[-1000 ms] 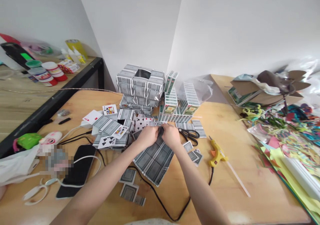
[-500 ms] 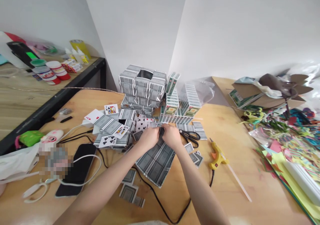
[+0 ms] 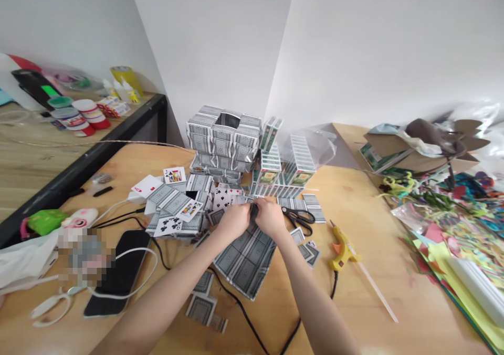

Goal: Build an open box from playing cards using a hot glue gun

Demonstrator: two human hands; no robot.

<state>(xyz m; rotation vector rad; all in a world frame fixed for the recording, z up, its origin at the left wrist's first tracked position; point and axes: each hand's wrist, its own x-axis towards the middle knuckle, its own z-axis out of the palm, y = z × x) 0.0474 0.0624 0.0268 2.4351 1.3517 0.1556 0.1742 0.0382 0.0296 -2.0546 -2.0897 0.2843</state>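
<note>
A panel made of grey-backed playing cards (image 3: 249, 260) slants toward me on the table, its far end between my hands. My left hand (image 3: 235, 221) is closed on that end from the left. Close beside it, my right hand (image 3: 271, 217) pinches the same end from the right; the fingertips are partly hidden. Loose playing cards (image 3: 169, 226) lie to the left over a card-built block. Black-handled scissors (image 3: 301, 217) rest just right of my right hand, with a few cards near them.
Behind stands a card-built box (image 3: 224, 139) with a square opening, beside stacked card packs (image 3: 301, 155). A yellow glue gun (image 3: 343, 250) with a clear stick lies right. Left are a black phone (image 3: 118, 276) and cables. Coloured paper (image 3: 441, 255) covers the right edge.
Both hands keep their grip on the card panel in nearly the same place. The view has tilted slightly upward, showing more of the wall fixture.
</note>
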